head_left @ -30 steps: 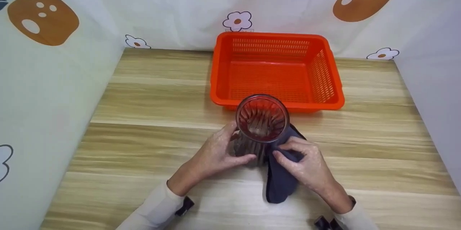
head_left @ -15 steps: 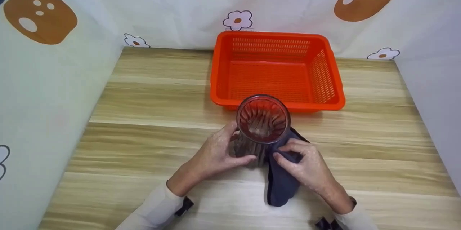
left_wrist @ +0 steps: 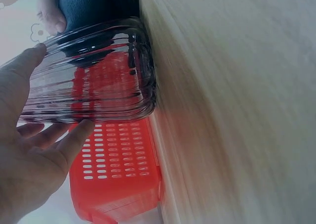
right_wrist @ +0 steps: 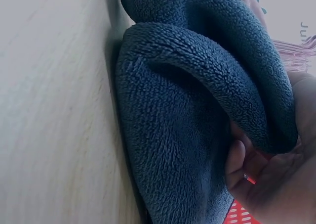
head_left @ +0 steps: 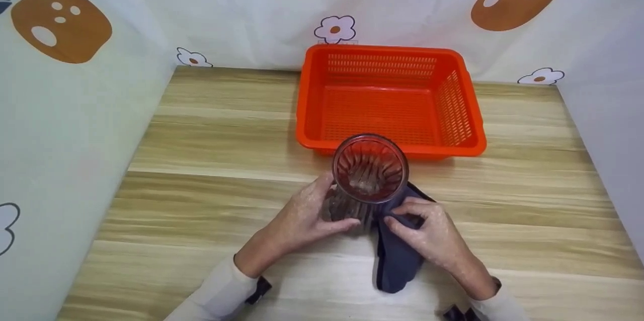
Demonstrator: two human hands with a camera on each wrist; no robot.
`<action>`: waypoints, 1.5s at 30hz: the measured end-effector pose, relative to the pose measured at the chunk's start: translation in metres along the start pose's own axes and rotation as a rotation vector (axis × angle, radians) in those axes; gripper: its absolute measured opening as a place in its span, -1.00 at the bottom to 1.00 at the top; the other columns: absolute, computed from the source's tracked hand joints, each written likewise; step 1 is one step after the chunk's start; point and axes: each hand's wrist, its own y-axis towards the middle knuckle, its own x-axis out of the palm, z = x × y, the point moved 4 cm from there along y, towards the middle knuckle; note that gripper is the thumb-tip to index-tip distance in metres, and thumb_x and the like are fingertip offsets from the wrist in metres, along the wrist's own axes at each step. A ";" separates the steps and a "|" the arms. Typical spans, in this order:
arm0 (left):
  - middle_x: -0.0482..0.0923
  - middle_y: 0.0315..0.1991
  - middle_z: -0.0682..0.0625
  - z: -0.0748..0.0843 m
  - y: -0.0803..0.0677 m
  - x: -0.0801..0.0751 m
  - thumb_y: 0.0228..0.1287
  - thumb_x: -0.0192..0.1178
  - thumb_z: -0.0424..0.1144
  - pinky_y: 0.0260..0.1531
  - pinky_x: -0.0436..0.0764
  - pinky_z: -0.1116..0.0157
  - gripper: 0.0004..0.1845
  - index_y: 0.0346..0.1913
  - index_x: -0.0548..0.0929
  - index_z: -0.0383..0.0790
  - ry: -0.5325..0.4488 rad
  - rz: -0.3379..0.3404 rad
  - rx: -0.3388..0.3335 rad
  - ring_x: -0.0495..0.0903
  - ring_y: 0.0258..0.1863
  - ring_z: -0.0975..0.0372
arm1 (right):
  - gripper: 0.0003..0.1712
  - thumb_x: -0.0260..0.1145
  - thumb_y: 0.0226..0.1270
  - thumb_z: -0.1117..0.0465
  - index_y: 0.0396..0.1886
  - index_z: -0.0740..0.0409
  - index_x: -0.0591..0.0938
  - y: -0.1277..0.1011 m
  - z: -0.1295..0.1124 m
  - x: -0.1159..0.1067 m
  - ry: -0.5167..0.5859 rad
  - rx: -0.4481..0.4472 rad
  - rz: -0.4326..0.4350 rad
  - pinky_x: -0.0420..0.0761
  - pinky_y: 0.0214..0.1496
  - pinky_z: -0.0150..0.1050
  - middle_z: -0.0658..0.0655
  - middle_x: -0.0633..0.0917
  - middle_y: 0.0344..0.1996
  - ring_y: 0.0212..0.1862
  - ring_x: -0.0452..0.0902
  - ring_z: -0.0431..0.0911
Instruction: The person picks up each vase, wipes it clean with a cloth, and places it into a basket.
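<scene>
A clear ribbed glass vase [head_left: 349, 209] stands upright near the middle of the table, its round mouth facing up. Around its left side curves my left hand [head_left: 302, 218], thumb at the front and fingers behind. In the left wrist view the fingertips touch the ribbed glass wall [left_wrist: 98, 98]. My right hand [head_left: 433, 234] pinches a dark blue-grey towel [head_left: 398, 266] between thumb and fingers, beside the vase's right side. The towel's fuzzy folds [right_wrist: 158, 120] fill the right wrist view, and its lower end hangs toward the table's front.
Just behind the vase is an orange-red plastic basket [head_left: 453, 151] with slotted walls; the vase's mouth overlaps its front rim in the head view. Patterned white sheeting [head_left: 241, 14] lines the back and sides of the wood-grain table [head_left: 201, 150].
The towel's lower end has shifted slightly toward the person. Both hands keep the same hold, and the vase stays in place; the head view has moved a little.
</scene>
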 end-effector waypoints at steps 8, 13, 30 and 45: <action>0.61 0.10 -0.11 0.002 -0.002 -0.001 0.07 0.58 0.03 0.10 0.61 0.16 -0.07 0.40 0.28 -0.21 0.001 0.000 -0.012 0.64 0.06 0.15 | -0.83 0.57 0.11 0.36 -0.39 0.00 0.80 0.001 -0.002 0.000 -0.041 -0.007 -0.010 0.53 -0.22 -0.46 -0.21 0.69 -0.38 -0.31 0.60 -0.22; 0.61 0.10 -0.11 0.003 -0.001 -0.002 0.08 0.57 0.05 0.13 0.59 0.13 -0.07 0.39 0.27 -0.19 0.004 -0.006 -0.011 0.64 0.06 0.16 | -0.83 0.57 0.12 0.36 -0.38 -0.02 0.81 0.001 -0.003 -0.001 -0.043 -0.008 -0.010 0.53 -0.25 -0.42 -0.21 0.69 -0.38 -0.33 0.59 -0.22; 0.60 0.12 -0.12 0.002 -0.002 -0.001 0.09 0.56 0.07 0.15 0.58 0.12 -0.07 0.39 0.26 -0.20 0.032 -0.024 -0.027 0.63 0.08 0.13 | -0.88 0.58 0.10 0.24 -0.40 -0.05 0.79 -0.004 0.002 0.000 -0.223 0.047 -0.017 0.58 -0.20 -0.31 -0.31 0.67 -0.37 -0.29 0.60 -0.29; 0.51 0.28 -0.10 -0.001 -0.003 0.000 0.16 0.45 0.15 0.22 0.51 0.12 -0.04 0.49 0.20 -0.13 0.002 -0.032 -0.028 0.56 0.18 0.17 | -0.63 0.42 -0.17 0.74 -0.36 0.32 0.76 -0.008 -0.034 -0.023 0.202 -0.290 0.356 0.50 -0.31 -0.46 0.14 0.63 -0.49 -0.39 0.51 -0.17</action>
